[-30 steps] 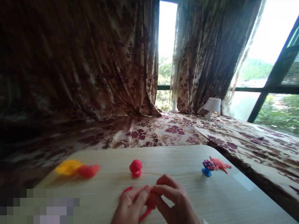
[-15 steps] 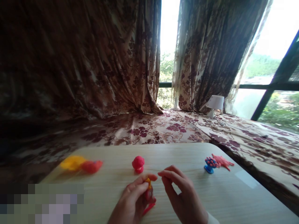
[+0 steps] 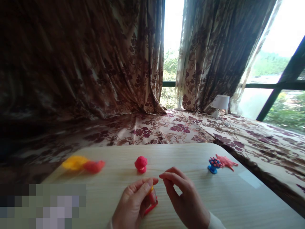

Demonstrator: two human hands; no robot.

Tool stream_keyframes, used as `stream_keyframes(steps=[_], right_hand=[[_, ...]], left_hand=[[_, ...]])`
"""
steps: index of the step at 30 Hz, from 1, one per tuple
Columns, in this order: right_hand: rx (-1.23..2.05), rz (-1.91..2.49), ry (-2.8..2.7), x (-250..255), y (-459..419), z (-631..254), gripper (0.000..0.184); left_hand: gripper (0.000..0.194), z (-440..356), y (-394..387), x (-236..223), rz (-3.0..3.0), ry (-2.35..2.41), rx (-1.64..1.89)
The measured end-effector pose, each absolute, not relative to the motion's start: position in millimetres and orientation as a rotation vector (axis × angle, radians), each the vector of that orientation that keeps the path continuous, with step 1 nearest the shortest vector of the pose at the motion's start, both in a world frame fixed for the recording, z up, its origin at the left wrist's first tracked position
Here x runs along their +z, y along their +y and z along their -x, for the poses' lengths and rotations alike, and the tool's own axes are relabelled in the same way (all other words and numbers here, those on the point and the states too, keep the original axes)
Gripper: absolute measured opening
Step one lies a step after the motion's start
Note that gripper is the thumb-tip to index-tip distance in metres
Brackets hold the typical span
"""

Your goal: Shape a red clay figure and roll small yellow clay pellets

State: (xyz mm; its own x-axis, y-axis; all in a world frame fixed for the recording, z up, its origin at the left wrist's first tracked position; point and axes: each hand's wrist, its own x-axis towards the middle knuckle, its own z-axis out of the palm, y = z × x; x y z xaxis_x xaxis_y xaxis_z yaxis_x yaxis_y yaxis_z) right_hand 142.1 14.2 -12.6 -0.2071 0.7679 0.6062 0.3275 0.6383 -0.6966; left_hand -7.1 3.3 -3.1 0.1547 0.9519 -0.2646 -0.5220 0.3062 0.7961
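My left hand [image 3: 133, 200] is closed, thumb against index finger, pinching a small piece of yellow clay [image 3: 151, 190] that mostly hides behind the thumb. Below it, partly covered by the fingers, shows a reddish clay piece with a thin red strip [image 3: 152, 207]. My right hand [image 3: 182, 194] hovers just to the right, thumb and index tips pressed together; whatever they pinch, if anything, is too small to make out. Beyond both hands stands a pink mushroom-shaped clay figure [image 3: 141, 163], untouched by either.
On the pale wooden table [image 3: 114, 156], a yellow clay lump [image 3: 74, 163] touches a red lump [image 3: 94, 166] at left. A blue clay figure with pink dots [image 3: 213, 165] stands at right, beside a flat pink spiky piece [image 3: 227, 161]. A white lamp [image 3: 220, 102] is farther back.
My left thumb has slid forward over the yellow clay, covering more of it. The right hand stays nearly in place, still pinched. The whole view has shifted slightly.
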Motion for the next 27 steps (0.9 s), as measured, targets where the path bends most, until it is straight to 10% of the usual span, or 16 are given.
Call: stream_keyframes(steps=[27], right_hand=[[0.431, 0.891, -1.94, -4.1, 7.6, -140.8, 0.027]], left_hand=[[0.025, 5.9, 5.0, -7.5, -0.452, 0.864, 1.098]])
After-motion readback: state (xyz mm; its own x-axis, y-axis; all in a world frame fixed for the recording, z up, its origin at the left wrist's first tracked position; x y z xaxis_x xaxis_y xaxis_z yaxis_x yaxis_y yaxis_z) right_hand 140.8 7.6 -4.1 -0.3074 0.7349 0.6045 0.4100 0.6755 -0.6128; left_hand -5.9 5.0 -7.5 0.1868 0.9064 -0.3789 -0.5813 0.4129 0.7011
